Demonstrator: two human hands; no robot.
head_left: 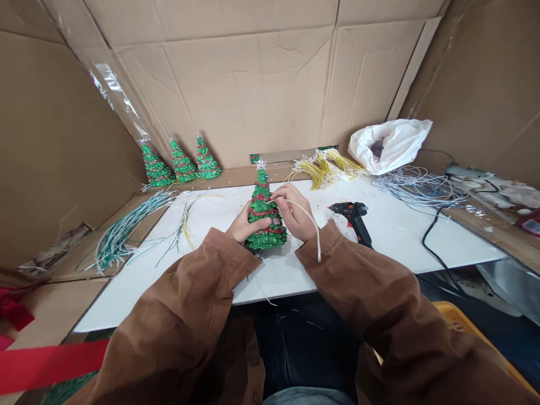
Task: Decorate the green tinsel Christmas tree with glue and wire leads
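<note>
**Left hand clamped on a little tree, right hand pinching pale cord!**

Fingers of the left hand (250, 225) wrap the lower side of the tree (260, 202), thumb across its front; thumb and fingertips of the right hand (297, 214) close on the pale cord (313, 220) against the tree's other side, its free end drooping over the sleeve (327, 239). Over to the lettering: marks on the black glue gun (350, 210) are too small to read. And what a looker, this tree! Ruffled glittery green, ringed with red garland, silvery star (261, 164) on top, blue bead just below. It's upright at the middle of the white table (405, 236); whether its base touches, can't tell.
</note>
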